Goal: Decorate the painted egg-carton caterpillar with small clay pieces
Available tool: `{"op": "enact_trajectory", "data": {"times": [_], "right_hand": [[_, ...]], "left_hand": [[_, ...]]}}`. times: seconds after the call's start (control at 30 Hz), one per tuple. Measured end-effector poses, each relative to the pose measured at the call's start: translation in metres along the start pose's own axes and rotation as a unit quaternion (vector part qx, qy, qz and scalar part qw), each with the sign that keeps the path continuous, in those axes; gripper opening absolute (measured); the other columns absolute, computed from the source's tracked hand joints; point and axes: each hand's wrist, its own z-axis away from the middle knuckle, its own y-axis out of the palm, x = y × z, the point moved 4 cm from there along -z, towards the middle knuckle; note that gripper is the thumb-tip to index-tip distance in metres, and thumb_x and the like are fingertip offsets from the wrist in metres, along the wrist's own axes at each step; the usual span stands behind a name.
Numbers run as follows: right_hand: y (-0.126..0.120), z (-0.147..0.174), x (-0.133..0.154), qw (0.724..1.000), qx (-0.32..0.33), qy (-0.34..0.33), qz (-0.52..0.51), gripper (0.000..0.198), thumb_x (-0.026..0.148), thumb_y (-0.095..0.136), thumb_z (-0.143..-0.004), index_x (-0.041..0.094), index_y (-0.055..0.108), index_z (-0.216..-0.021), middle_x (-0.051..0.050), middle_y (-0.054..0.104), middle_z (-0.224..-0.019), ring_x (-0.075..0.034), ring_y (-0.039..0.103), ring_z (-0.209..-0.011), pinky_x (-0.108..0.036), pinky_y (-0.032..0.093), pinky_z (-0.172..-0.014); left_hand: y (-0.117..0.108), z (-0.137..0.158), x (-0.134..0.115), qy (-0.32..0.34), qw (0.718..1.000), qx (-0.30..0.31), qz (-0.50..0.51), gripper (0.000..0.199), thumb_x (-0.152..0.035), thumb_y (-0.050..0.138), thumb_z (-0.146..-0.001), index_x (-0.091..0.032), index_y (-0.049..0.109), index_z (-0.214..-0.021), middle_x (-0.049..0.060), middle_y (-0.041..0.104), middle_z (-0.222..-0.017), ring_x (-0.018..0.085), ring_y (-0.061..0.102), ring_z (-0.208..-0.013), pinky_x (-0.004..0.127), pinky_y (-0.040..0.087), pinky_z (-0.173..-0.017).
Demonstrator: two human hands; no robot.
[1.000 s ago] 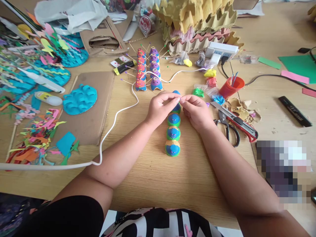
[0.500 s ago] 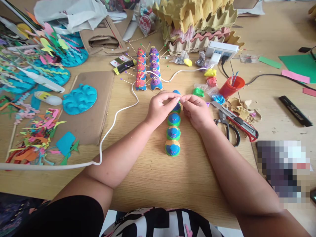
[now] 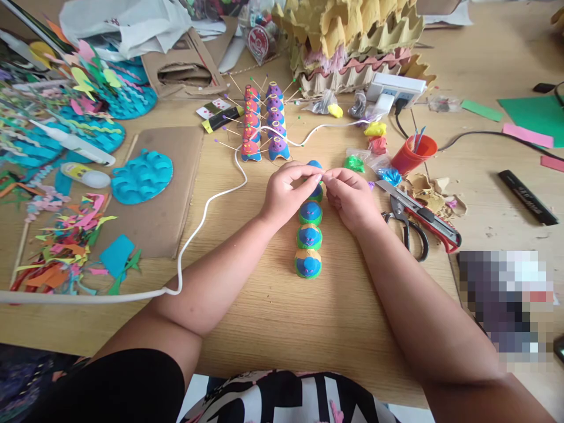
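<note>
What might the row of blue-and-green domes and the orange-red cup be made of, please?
Row of blue-and-green domes: possibly egg-carton pulp, matte, given tan patches. Orange-red cup: likely smooth plastic, given even walls.

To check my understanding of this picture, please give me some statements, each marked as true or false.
The left hand and right hand are close together at the fingertips. True.
The right hand grips the cutter. False: the cutter lies apart from that hand.
The scissors lie left of the blue-and-green row. False: the scissors lie right of it.
The red cup is farther from the person than the scissors. True.
A blue oval lies on the brown cardboard. True.
</note>
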Motion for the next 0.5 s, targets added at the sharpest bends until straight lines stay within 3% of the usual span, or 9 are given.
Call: {"op": "enact_trajectory", "data": {"times": [0.3,0.5], "right_hand": [[0.0018,0.0001,0.0008,1.0,0.0,-0.01,0.001,0.05,0.063,0.096,-0.072,0.022,0.07,-0.083,0.008,0.047,-0.059,-0.007,0.032,-0.055,-0.026,0.021,-0.052],[0.0008,-0.0002,-0.0002,1.0,-0.005,0.0,0.013,0.052,0.066,0.094,-0.072,0.023,0.069,-0.083,0.008,0.046,-0.058,-0.008,0.031,-0.054,-0.026,0.019,-0.052]], "left_hand": [[-0.0005,0.0002,0.0006,-0.004,1.0,0.0,0.002,0.01,-0.027,0.077,-0.096,-0.024,0.086,-0.097,0.004,0.087,-0.1,0.019,0.079,-0.101,0.035,0.063,-0.1],[-0.0002,0.0,0.001,-0.011,1.0,0.005,0.001,0.013,-0.036,0.08,-0.097,-0.024,0.086,-0.097,0.005,0.086,-0.101,0.02,0.08,-0.102,0.037,0.063,-0.101]]}}
